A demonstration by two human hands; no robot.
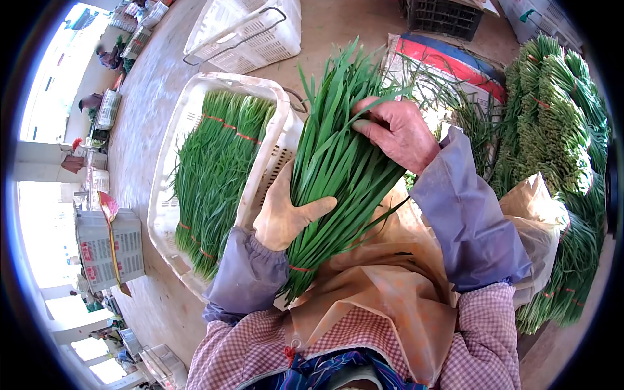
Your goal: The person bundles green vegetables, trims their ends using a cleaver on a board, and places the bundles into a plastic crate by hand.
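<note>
A large bunch of long green leaves (pixel 338 156) lies across my lap, with a red band near its lower end. My left hand (pixel 286 211), in a tan glove, is wrapped round the bunch's left side with the thumb over the leaves. My bare right hand (pixel 400 130) pinches at the upper right of the bunch, thumb against the fingers; what lies between the fingertips is too small to make out. Left of the bunch, a white plastic crate (pixel 159 188) holds banded green bundles (pixel 218 175).
Piled banded bundles (pixel 552 123) stand at the right beside loose leaves (pixel 471 123). An empty white crate (pixel 250 39) and a black crate (pixel 442 18) are at the top. Far left are people and a grey crate (pixel 110 247).
</note>
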